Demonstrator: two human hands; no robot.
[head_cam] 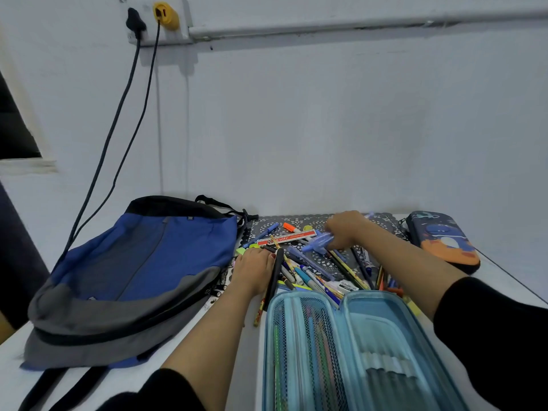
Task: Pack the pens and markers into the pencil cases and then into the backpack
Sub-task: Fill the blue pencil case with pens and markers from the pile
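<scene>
a white table (510, 287) set against a pale wall carries a school-kit sort. a blue and grey backpack (142, 268) lies flat on the table's left side, its straps trailing off the near edge. at the near centre a light blue pencil case (382, 330) lies spread open; pens and pencils sit behind the mesh pocket of its left half, while the right half shows only elastic loops. a second pencil case (444, 241), dark blue with a space print, lies zipped at the far right, apart from the rest. between the backpack and that case, a dark lace mat (264, 225) holds a loose pile of pens and markers (311, 274), just beyond the open case.

the person's left hand (255, 271) rests palm down on the pile's left edge, fingers curled together, gripping a black pen (274, 280) along its thumb side. the right hand (345, 229) hangs over the far part of the pile, fingers closed round a blurred bundle of blue pens (318, 243). a red and white ruler (286, 238) and an orange marker (292, 228) lie just to that hand's left.
</scene>
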